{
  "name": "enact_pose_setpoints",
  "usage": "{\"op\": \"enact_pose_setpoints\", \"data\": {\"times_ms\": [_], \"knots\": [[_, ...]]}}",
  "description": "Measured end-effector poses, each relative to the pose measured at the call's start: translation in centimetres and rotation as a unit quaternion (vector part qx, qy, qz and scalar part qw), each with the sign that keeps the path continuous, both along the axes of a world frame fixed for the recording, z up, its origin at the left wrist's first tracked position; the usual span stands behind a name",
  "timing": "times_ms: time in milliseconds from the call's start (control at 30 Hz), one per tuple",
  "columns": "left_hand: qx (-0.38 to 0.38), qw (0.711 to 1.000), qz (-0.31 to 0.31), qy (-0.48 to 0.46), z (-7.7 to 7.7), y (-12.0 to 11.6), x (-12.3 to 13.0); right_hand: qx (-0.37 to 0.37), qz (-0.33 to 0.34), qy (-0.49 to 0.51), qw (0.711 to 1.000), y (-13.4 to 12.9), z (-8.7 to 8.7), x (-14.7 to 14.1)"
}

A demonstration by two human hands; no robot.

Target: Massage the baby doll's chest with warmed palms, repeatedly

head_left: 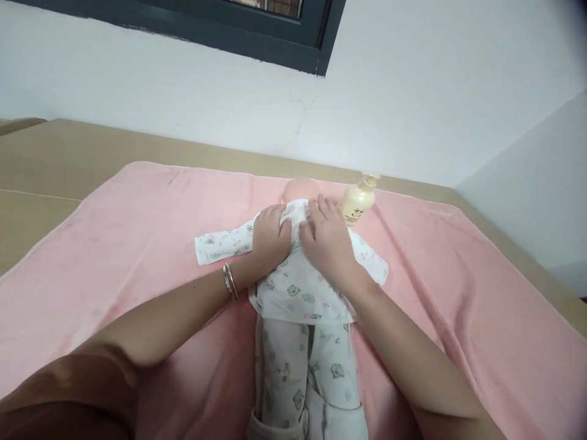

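Note:
A baby doll in a white printed top [298, 287] and matching trousers [284, 366] lies stretched out on a pink blanket [183, 324]. Only the smooth rounded top of its head [300, 189] shows, so I cannot tell which way it faces. My left hand [271, 237] rests on its left-side shoulder area, fingers stretched out. On the other side of the upper body lies my right hand [328, 238], palm down with fingers extended. The doll's sleeves spread out to both sides, and the trouser ends are folded up near the bottom edge.
A pale yellow pump bottle [358, 201] stands just beyond my right hand, close to the doll's head. The blanket covers a wooden table [59, 159], which meets a white wall [229, 104] at the back. A dark window frame [257, 36] is above.

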State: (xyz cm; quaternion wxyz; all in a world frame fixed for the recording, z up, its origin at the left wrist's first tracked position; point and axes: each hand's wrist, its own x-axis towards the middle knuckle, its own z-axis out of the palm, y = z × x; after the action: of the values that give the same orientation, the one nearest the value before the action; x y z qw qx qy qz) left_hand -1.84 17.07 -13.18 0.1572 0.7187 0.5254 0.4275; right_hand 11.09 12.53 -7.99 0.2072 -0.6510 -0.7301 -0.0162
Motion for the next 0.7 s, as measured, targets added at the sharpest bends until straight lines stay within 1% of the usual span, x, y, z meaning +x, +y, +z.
{"op": "enact_pose_setpoints", "data": {"times_ms": [67,100,167,267,400,433,500,600,633,700], "knots": [[0.003,1.0,-0.002,-0.003,-0.06,0.05,0.0,-0.043,0.026,0.016,0.999,0.39,-0.34,0.21],[0.005,1.0,-0.003,-0.005,-0.1,0.07,0.0,-0.05,0.035,0.031,0.998,0.54,-0.39,0.36],[0.01,1.0,-0.005,-0.011,-0.17,0.12,0.0,-0.029,0.036,0.062,0.997,0.71,-0.34,0.65],[0.014,1.0,-0.007,-0.018,-0.24,0.16,0.01,0.012,0.018,0.089,0.996,0.82,-0.37,0.81],[0.009,1.0,-0.005,-0.019,-0.2,0.13,0.05,-0.022,0.041,0.085,0.995,0.89,-0.77,0.64],[0.006,1.0,-0.004,-0.017,-0.15,0.09,0.06,-0.02,0.047,0.09,0.995,0.85,-0.76,0.63],[-0.002,1.0,-0.004,-0.008,0.0,-0.03,0.08,0.009,0.043,0.11,0.993,0.69,-0.52,0.71],[-0.015,1.0,-0.003,0.013,0.3,-0.31,0.11,0.055,0.015,0.122,0.991,0.51,-0.2,0.83],[-0.018,1.0,-0.001,0.02,0.4,-0.39,0.12,0.053,0.008,0.113,0.992,0.53,-0.23,0.82],[-0.025,0.999,0.001,0.035,0.63,-0.5,0.13,0.015,0.005,0.082,0.997,0.69,-0.49,0.71]]}}
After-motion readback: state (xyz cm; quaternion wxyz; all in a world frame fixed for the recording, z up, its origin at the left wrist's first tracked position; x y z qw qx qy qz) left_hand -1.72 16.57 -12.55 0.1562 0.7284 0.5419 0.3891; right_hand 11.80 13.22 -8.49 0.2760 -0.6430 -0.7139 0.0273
